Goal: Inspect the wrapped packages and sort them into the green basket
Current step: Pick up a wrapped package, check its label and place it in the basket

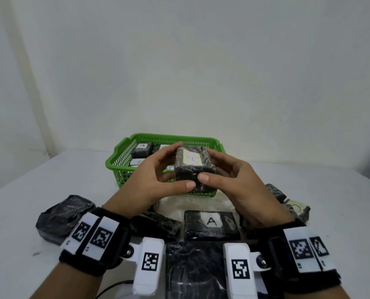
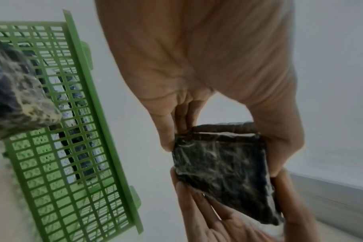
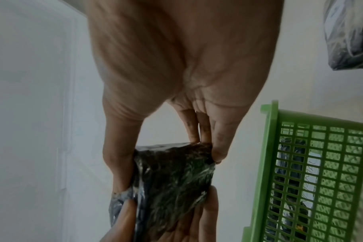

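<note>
A black wrapped package [image 1: 192,160] with a white label on top is held up between both hands, over the front of the green basket [image 1: 115,156]. My left hand [image 1: 177,167] grips its left side, thumb on the near face and fingers over the far edge. My right hand [image 1: 212,167] grips the right side the same way. In the left wrist view the package [image 2: 220,170] shows its plain black underside beside the basket [image 2: 72,147]. The right wrist view shows the package [image 3: 172,180] pinched between thumb and fingers. Inside the basket lie several labelled packages, one marked A [image 1: 142,148].
On the white table near me lie more black packages: one marked A [image 1: 211,225], a crumpled one at the left [image 1: 61,214], a pair at the right [image 1: 296,208] and a large flat one [image 1: 192,270] between my wrists. A pale wall stands behind the basket.
</note>
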